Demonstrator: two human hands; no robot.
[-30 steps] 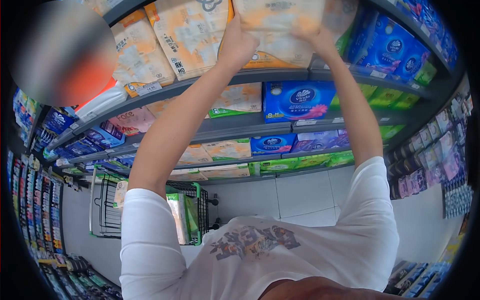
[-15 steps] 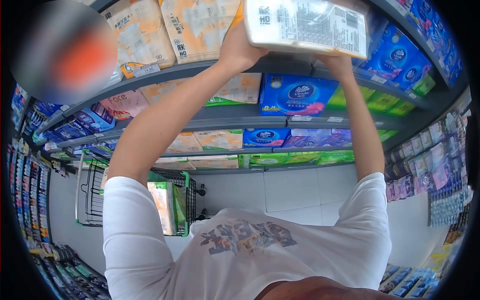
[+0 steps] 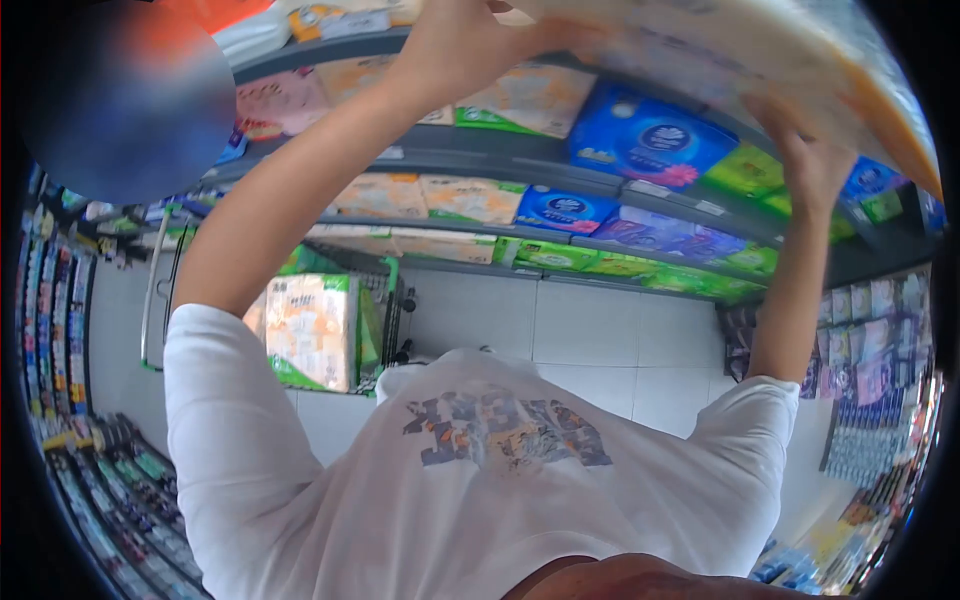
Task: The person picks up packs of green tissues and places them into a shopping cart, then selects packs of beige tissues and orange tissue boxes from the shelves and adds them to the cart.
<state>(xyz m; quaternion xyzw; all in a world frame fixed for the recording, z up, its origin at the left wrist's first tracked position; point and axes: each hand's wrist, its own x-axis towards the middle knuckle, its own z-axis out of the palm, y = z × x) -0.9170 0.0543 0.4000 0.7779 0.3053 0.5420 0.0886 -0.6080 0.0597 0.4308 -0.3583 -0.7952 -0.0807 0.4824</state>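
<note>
Before shelves (image 3: 490,152), both hands (image 3: 460,45) (image 3: 815,165) apparently hold a pack (image 3: 735,55).

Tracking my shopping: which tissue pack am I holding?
The pale, orange-edged pack, top right, in left hand and right hand; other packs sit on shelves or in the cart.

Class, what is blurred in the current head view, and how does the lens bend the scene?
Head view: the held package is smeared, its print unreadable; a round, out-of-focus patch covers the upper left. Same view: shelves bow into curves, frame corners go black, and the shirt print looks sharper.
</note>
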